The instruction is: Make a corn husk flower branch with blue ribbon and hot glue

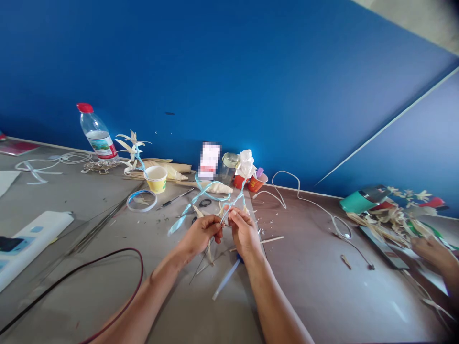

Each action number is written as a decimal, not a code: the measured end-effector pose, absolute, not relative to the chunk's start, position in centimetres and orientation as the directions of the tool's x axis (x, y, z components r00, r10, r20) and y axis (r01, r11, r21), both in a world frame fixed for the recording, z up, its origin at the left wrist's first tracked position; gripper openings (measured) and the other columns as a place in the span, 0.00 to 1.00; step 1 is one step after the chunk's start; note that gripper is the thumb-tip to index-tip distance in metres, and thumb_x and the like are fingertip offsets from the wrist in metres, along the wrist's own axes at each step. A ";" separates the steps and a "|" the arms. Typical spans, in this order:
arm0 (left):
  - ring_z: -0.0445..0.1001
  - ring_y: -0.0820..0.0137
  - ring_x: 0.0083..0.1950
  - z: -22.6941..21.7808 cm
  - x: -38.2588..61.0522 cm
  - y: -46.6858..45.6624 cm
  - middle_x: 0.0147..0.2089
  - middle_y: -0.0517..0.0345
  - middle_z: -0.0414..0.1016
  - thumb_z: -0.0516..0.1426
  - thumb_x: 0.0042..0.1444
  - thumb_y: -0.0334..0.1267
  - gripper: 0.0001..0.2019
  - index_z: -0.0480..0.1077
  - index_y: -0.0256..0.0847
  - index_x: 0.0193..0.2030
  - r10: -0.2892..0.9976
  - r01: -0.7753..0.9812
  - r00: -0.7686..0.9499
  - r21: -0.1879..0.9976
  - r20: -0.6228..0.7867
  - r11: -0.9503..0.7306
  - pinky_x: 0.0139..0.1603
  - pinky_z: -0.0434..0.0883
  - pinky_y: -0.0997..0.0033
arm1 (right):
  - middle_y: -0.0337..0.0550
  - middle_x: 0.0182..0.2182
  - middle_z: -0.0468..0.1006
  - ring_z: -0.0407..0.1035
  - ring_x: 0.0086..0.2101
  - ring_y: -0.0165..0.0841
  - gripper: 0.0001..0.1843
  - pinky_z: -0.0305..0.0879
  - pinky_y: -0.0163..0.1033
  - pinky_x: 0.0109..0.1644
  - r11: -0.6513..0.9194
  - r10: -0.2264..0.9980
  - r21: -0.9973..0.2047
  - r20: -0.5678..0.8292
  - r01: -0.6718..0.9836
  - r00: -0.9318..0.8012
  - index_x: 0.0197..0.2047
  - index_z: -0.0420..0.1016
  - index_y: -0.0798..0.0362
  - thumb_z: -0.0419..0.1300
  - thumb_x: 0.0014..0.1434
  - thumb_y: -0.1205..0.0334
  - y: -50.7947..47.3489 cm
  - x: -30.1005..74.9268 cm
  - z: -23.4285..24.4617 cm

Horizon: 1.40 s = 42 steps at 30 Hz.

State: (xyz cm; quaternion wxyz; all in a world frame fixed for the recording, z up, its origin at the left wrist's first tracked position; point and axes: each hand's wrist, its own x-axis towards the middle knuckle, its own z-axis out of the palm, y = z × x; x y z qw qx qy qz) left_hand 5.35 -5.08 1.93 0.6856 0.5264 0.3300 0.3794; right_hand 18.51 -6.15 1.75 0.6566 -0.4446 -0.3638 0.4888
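Close together over the table, my left hand [201,235] and my right hand [246,235] are both closed in a pinch. Between their fingertips runs a thin stem wrapped in light blue ribbon [238,197]. Its bare, dark wire-like end [196,271] sticks out below my left hand. A loose length of light blue ribbon [185,217] trails on the left beyond the hands. Pale dry husk strips [210,253] show beneath my fingers. My fingers partly hide where ribbon and stem meet.
A yellow paper cup [157,180], a tape roll [142,201] and a pen [175,198] lie to the left. Behind stand a water bottle [97,136], a glass jar [229,167] and a red cup [257,182]. Another person's hand [432,253] is far right, near a phone [383,248].
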 end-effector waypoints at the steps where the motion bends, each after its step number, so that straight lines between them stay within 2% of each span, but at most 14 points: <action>1: 0.66 0.76 0.22 1.9 5.4 -5.1 0.21 0.62 0.67 0.56 0.49 0.41 0.09 0.67 0.36 0.27 0.867 -0.171 0.495 0.972 -0.054 0.158 0.28 0.65 0.72 | 0.37 0.22 0.72 0.59 0.24 0.27 0.09 0.57 0.35 0.32 0.108 0.968 -0.934 0.020 -0.340 0.251 0.28 0.79 0.52 0.64 0.44 0.57 -6.1 18.5 1.8; 5: 0.66 0.75 0.22 1.9 5.4 -5.2 0.21 0.62 0.67 0.56 0.49 0.41 0.10 0.67 0.37 0.25 0.861 -0.138 0.505 0.979 -0.060 0.150 0.27 0.65 0.73 | 0.37 0.21 0.72 0.60 0.23 0.27 0.09 0.58 0.35 0.29 0.063 0.971 -0.917 -0.034 -0.394 0.235 0.28 0.79 0.53 0.66 0.41 0.59 -6.1 18.3 1.9; 13: 0.67 0.74 0.23 2.2 5.4 -5.3 0.23 0.62 0.68 0.55 0.51 0.43 0.10 0.69 0.39 0.28 0.839 -0.155 0.540 0.971 -0.070 0.181 0.31 0.67 0.70 | 0.35 0.21 0.70 0.61 0.21 0.26 0.08 0.58 0.34 0.25 0.084 0.981 -0.897 -0.001 -0.435 0.192 0.26 0.74 0.53 0.66 0.44 0.58 -6.2 18.3 1.8; 18: 0.69 0.73 0.24 2.3 5.4 -5.3 0.24 0.60 0.70 0.54 0.50 0.41 0.08 0.68 0.38 0.30 0.827 -0.150 0.550 0.961 -0.116 0.234 0.33 0.68 0.68 | 0.35 0.20 0.70 0.60 0.22 0.26 0.08 0.57 0.33 0.28 0.141 0.964 -0.930 0.051 -0.338 0.263 0.27 0.74 0.53 0.64 0.47 0.57 -5.9 18.7 1.4; 20: 0.71 0.72 0.26 2.2 5.2 -5.1 0.26 0.59 0.71 0.54 0.48 0.37 0.06 0.68 0.37 0.31 0.849 -0.137 0.504 0.956 -0.157 0.258 0.35 0.69 0.67 | 0.36 0.22 0.72 0.61 0.23 0.26 0.09 0.58 0.34 0.30 0.174 0.942 -0.945 0.077 -0.276 0.327 0.28 0.75 0.53 0.65 0.46 0.57 -5.7 19.1 1.1; 22: 0.73 0.71 0.29 2.0 4.9 -4.7 0.28 0.59 0.72 0.53 0.44 0.31 0.05 0.68 0.37 0.30 0.906 -0.112 0.387 0.966 -0.172 0.232 0.38 0.69 0.67 | 0.38 0.24 0.73 0.62 0.26 0.27 0.10 0.59 0.35 0.33 0.198 0.921 -0.957 0.107 -0.213 0.374 0.29 0.75 0.54 0.64 0.46 0.56 -5.6 19.5 1.0; 25: 0.72 0.73 0.31 1.6 4.3 -4.2 0.27 0.61 0.70 0.50 0.43 0.28 0.06 0.68 0.37 0.28 0.976 -0.062 0.191 0.991 -0.105 0.118 0.38 0.67 0.71 | 0.40 0.27 0.74 0.64 0.30 0.30 0.10 0.60 0.36 0.37 0.218 0.915 -0.971 0.167 -0.100 0.368 0.31 0.76 0.53 0.63 0.49 0.56 -5.7 19.8 1.1; 27: 0.70 0.73 0.29 1.6 4.1 -4.0 0.24 0.62 0.68 0.50 0.45 0.30 0.06 0.67 0.38 0.28 0.988 -0.052 0.142 0.997 -0.057 0.065 0.35 0.66 0.72 | 0.40 0.28 0.73 0.65 0.31 0.31 0.09 0.60 0.37 0.39 0.226 0.917 -0.974 0.210 -0.006 0.338 0.31 0.77 0.53 0.62 0.50 0.56 -5.9 19.8 1.4; 31: 0.71 0.72 0.30 1.8 4.3 -4.3 0.28 0.60 0.70 0.52 0.49 0.37 0.07 0.69 0.38 0.32 0.972 -0.062 0.234 0.997 -0.030 0.046 0.36 0.67 0.71 | 0.39 0.26 0.72 0.62 0.29 0.30 0.10 0.59 0.36 0.35 0.225 0.920 -0.967 0.250 0.117 0.302 0.31 0.77 0.52 0.61 0.52 0.55 -6.2 19.7 1.9; 34: 0.71 0.70 0.33 1.6 4.8 -4.6 0.31 0.57 0.72 0.55 0.50 0.42 0.10 0.70 0.38 0.35 0.945 0.022 0.326 0.999 0.015 -0.023 0.37 0.67 0.70 | 0.40 0.28 0.72 0.63 0.30 0.31 0.10 0.59 0.36 0.35 0.247 0.921 -0.965 0.261 0.083 0.288 0.33 0.78 0.52 0.60 0.52 0.55 -6.2 19.8 1.7; 38: 0.70 0.68 0.38 1.0 5.3 -4.9 0.36 0.56 0.74 0.56 0.50 0.40 0.09 0.70 0.41 0.37 0.942 0.078 0.329 0.991 0.073 -0.104 0.39 0.66 0.70 | 0.40 0.30 0.73 0.65 0.33 0.31 0.08 0.60 0.37 0.39 0.261 0.926 -0.965 0.260 0.033 0.275 0.33 0.79 0.51 0.61 0.52 0.57 -6.1 19.8 1.6; 42: 0.69 0.71 0.31 0.9 5.4 -5.0 0.27 0.61 0.72 0.54 0.51 0.37 0.04 0.69 0.45 0.31 0.909 0.052 0.416 0.997 0.023 -0.049 0.34 0.66 0.71 | 0.40 0.28 0.72 0.64 0.30 0.31 0.10 0.61 0.37 0.36 0.252 0.936 -0.962 0.270 0.107 0.226 0.34 0.79 0.52 0.61 0.52 0.57 -6.4 19.5 2.2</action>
